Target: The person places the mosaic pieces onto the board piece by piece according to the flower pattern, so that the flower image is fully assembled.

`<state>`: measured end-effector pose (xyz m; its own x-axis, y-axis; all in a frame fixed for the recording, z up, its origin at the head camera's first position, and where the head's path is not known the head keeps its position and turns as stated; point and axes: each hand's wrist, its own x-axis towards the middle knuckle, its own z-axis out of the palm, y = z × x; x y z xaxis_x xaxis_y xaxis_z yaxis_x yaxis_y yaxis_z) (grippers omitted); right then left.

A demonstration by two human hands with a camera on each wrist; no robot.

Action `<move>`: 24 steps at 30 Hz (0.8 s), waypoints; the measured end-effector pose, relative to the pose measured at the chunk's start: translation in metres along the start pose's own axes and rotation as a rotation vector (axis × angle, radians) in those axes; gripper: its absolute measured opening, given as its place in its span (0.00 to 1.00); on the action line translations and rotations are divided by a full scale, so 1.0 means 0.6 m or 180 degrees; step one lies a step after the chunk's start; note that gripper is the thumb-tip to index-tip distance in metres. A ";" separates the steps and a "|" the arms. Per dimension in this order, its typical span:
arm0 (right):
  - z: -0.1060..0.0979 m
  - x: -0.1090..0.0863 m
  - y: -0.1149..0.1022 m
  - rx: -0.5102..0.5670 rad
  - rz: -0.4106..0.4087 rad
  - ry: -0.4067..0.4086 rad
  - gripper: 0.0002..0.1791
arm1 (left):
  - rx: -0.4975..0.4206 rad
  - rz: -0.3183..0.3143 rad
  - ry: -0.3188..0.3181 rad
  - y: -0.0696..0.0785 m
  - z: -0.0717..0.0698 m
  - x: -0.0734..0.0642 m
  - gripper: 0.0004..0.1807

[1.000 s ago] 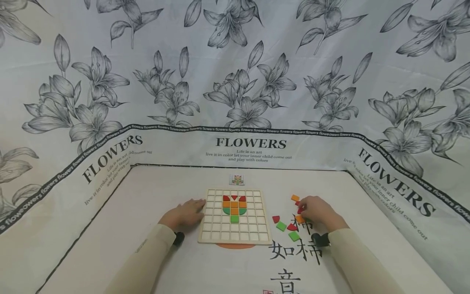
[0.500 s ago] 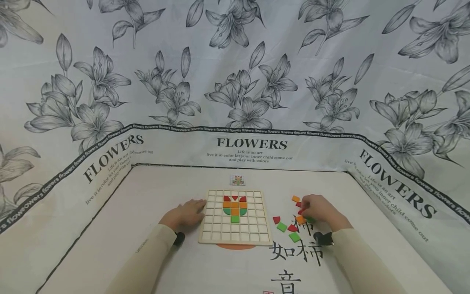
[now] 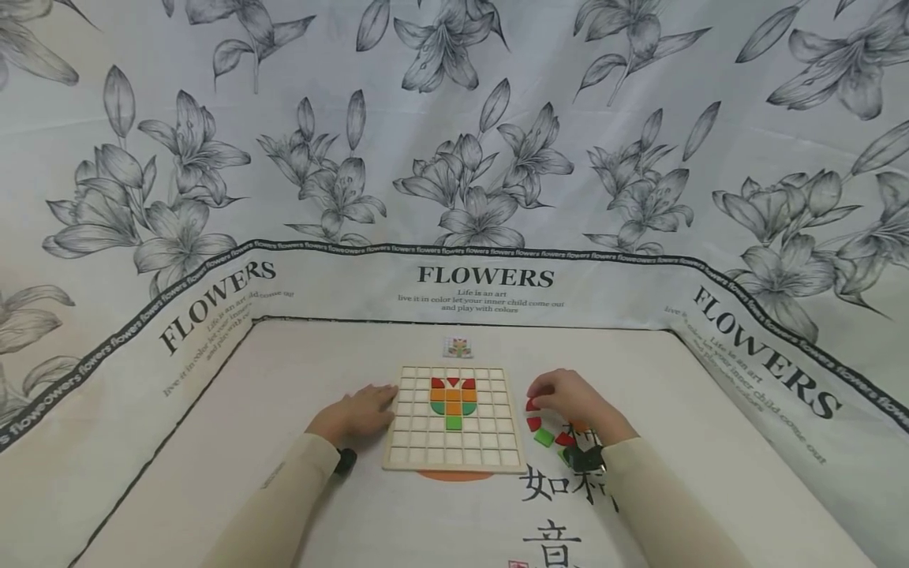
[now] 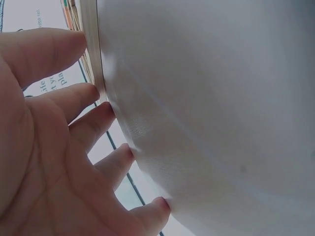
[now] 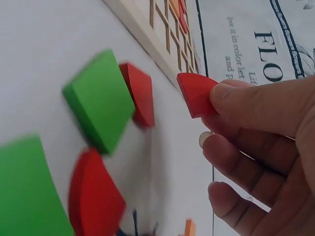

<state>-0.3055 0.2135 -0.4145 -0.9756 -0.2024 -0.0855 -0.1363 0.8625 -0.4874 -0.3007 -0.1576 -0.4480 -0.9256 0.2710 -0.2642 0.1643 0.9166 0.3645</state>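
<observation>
A red quarter-circle tile is pinched between the thumb and forefinger of my right hand, just right of the board. The square wooden grid board bears a tulip pattern of red, orange and green tiles. At the board's left edge, my left hand touches with thumb and forefinger, fingers outstretched; the left wrist view shows its fingertips by the rim. Below the right hand lie a green square tile and red quarter-circle tiles. Other loose pieces are partly hidden by the right hand and wrist.
A small picture card lies behind the board. Printed dark characters and an orange shape mark the white table cover. Flower-patterned cloth rises around the back and sides.
My right hand has moved left from the loose tiles toward the board, carrying a red quarter-circle tile. The left hand and the pattern on the board stay as they were.
</observation>
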 end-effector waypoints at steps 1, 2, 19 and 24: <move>0.004 0.000 -0.004 0.0030 0.0000 -0.0013 0.05 | 0.0016 -0.0007 0.0000 0.001 0.000 0.000 0.32; 0.008 0.001 -0.008 0.0049 -0.0034 -0.0023 0.05 | 0.0016 -0.0014 0.0004 0.002 0.000 0.000 0.32; 0.060 0.008 -0.085 0.0330 -0.0541 -0.0167 0.04 | -0.0046 -0.0002 0.0005 0.001 0.002 0.001 0.31; 0.071 0.015 -0.096 0.0298 -0.0760 -0.0179 0.03 | -0.0016 0.0000 0.0017 0.000 0.001 0.002 0.31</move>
<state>-0.2990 0.1423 -0.4242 -0.9062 -0.4228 -0.0054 -0.3423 0.7410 -0.5777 -0.3018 -0.1569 -0.4491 -0.9274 0.2693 -0.2595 0.1625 0.9152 0.3689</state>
